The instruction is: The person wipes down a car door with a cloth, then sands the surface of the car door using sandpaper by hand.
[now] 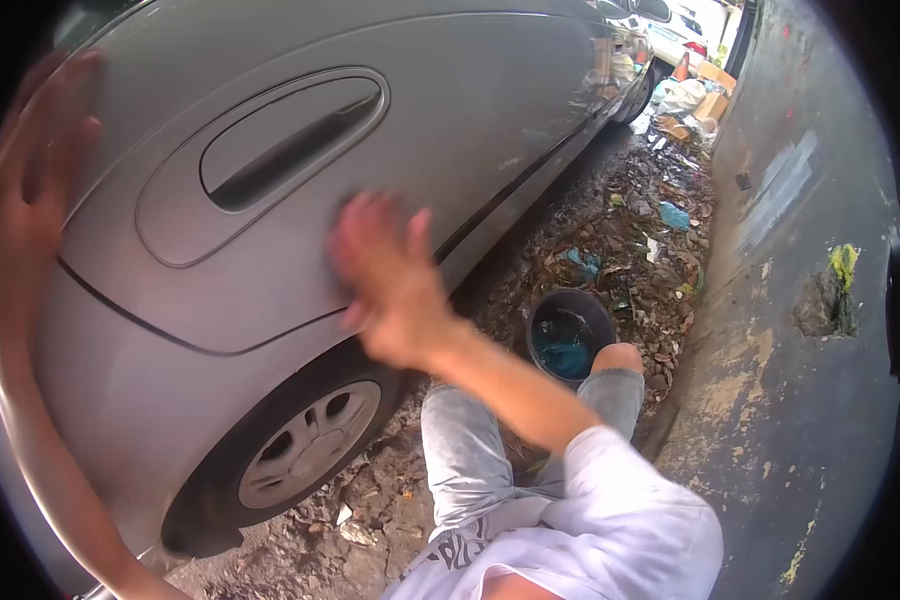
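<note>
A grey car's side panel (300, 270) fills the left and middle of the view, with a recessed door handle (300, 140). My right hand (385, 280) is against the door's lower part, above the rear wheel (310, 440). Motion smears its fingers; a reddish patch shows at them, and I cannot make out whether it is a held thing. At the far left edge, my left hand (45, 160) rests on the car's bodywork with its fingers stretched out. Below and right of my right hand, a dark bucket (610, 325) with bluish liquid stands by my knee.
A stained grey wall (800, 190) runs along the right side. Between it and the car lies a narrow strip of rubble and litter (650, 240). Farther back are cardboard pieces (712, 106), an orange cone (681, 68) and a white car (675, 42).
</note>
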The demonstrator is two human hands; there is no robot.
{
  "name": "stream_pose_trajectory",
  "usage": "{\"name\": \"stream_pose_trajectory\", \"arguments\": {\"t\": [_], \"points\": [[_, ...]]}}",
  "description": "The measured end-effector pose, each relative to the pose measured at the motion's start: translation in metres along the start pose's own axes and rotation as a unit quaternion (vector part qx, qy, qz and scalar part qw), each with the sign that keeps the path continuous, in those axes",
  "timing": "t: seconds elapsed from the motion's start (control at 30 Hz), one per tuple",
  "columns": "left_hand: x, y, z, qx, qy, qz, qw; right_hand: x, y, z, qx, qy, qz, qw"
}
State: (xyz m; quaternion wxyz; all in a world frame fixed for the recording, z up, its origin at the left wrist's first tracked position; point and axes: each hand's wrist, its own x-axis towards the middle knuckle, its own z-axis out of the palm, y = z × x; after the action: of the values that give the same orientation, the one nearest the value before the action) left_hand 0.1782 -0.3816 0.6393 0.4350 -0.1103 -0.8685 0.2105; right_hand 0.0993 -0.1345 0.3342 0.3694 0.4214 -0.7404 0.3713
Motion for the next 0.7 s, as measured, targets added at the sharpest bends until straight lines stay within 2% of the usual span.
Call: {"name": "stream_pose_trajectory", "arguments": {"t": [0.03,0.07,0.13,0.23,0.3,0.33,0.37,0.43,0.5,0.57,0.63,0.7], "points": [[0.000,0.018,-0.003,-0.002,0.002,-0.002,1.000,0.012,0.044,-0.010,0.047,0.074,0.092,0.992],[0.002,0.043,-0.008,0.105,-0.024,0.069,0.992,0.027,0.089,-0.029,-0.015,0.118,0.115,0.986],[0.002,0.076,-0.007,0.207,-0.063,0.141,0.966,0.045,0.157,-0.047,0.067,0.194,0.271,0.940],[0.006,0.107,0.009,0.175,-0.092,0.173,0.965,0.044,0.054,-0.012,0.104,0.227,0.329,0.911],[0.009,0.119,0.012,0.133,-0.103,0.158,0.973,0.001,-0.042,0.022,0.104,0.119,0.222,0.962],[0.012,0.121,0.013,0.123,-0.108,0.153,0.975,-0.021,-0.072,0.032,0.108,-0.006,0.127,0.986],[0.013,0.120,0.011,0.134,-0.107,0.156,0.973,-0.012,-0.059,0.025,0.116,0.002,0.123,0.986],[0.016,0.111,0.006,0.120,-0.120,0.141,0.975,0.027,0.003,-0.010,0.039,0.054,0.089,0.994],[0.017,0.095,-0.001,0.129,-0.103,0.133,0.977,0.091,0.077,-0.049,0.006,0.156,0.125,0.980],[0.018,0.065,-0.009,0.232,-0.056,0.060,0.969,0.127,0.119,-0.075,-0.004,0.142,0.216,0.966],[0.016,0.040,-0.018,0.220,-0.032,0.039,0.974,0.101,0.081,-0.052,-0.034,0.161,0.157,0.974],[0.009,0.030,-0.021,0.249,-0.012,0.019,0.968,0.026,0.023,-0.015,0.000,0.089,0.107,0.990]]}}
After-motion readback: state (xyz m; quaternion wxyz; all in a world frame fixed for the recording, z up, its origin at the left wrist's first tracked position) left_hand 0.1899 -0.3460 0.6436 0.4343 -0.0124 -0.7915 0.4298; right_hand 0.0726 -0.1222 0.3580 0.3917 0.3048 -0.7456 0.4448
